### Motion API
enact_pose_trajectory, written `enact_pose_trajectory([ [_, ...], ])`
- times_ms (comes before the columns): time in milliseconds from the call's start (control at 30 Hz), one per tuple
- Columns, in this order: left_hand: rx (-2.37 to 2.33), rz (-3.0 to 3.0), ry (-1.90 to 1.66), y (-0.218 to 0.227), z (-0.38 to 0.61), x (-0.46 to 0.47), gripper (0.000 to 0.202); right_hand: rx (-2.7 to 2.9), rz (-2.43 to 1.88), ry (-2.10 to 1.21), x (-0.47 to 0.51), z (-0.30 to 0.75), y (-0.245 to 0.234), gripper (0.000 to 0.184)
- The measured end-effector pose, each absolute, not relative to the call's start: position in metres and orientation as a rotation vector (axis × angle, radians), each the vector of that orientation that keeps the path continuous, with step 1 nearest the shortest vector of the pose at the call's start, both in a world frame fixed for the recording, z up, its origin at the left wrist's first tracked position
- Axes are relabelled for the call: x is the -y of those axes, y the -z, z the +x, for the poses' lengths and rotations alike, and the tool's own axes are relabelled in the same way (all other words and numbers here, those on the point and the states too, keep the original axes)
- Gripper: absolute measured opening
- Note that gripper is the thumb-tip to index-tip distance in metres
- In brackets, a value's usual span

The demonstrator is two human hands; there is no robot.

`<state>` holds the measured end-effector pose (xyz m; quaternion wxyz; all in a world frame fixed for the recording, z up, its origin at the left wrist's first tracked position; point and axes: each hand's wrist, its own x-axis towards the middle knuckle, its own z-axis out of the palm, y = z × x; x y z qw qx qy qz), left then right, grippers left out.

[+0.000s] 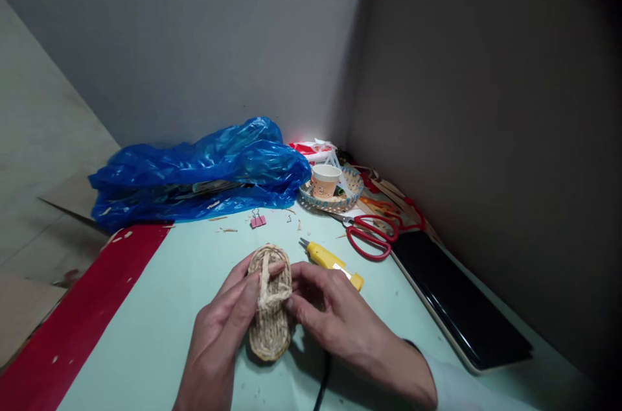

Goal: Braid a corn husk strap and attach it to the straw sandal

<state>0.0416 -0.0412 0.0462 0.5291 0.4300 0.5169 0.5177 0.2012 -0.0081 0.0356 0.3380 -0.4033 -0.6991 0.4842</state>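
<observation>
A small woven straw sandal (270, 327) lies lengthwise on the pale green table (160, 307), held between both hands. My left hand (221, 333) grips its left side, with the thumb and a finger pinching the straw strap near the toe. My right hand (335, 317) presses fingertips against the sandal's right edge beside the strap. A yellow tool with a metal tip (330, 262) lies just behind my right hand, and a black cord (321, 385) runs down between my wrists.
A crumpled blue plastic bag (199, 171) lies at the back. A woven basket (335, 197) holds a paper cup (324, 180). Red-handled scissors (372, 236), a pink binder clip (258, 220) and a black flat panel (457, 301) lie nearby. A red strip (82, 314) edges the table's left.
</observation>
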Motion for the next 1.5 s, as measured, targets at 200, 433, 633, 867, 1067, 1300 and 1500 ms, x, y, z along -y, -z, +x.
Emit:
enact_pose_trajectory([
  [200,-1.175,0.965,-1.417,-0.044,0.041,0.041,0.034,1.657,-1.055,-1.377,0.005,0.202,-0.037,0.013],
  [433,-1.356,0.853,-1.705,-0.059,0.019,0.027,0.014,1.465,-0.960,-1.570,0.002,0.202,-0.038,0.020],
  [633,-1.348,0.912,-1.518,-0.046,0.015,0.016,0.028,1.440,-0.820,-1.688,0.007,0.203,-0.038,0.024],
  [867,-1.305,0.943,-1.411,-0.041,0.015,0.021,0.035,1.400,-0.812,-1.770,0.011,0.201,-0.040,0.026],
  [1067,-1.292,0.957,-1.387,-0.041,0.015,0.021,0.026,1.433,-0.839,-1.793,0.011,0.201,-0.045,0.037],
  [1300,-1.339,0.944,-1.404,-0.039,0.015,0.019,0.035,1.429,-0.872,-1.806,0.011,0.199,-0.039,0.031],
  [1500,-1.276,0.987,-1.398,-0.044,0.017,0.019,0.037,1.507,-0.924,-1.720,0.012,0.200,-0.040,0.031],
])
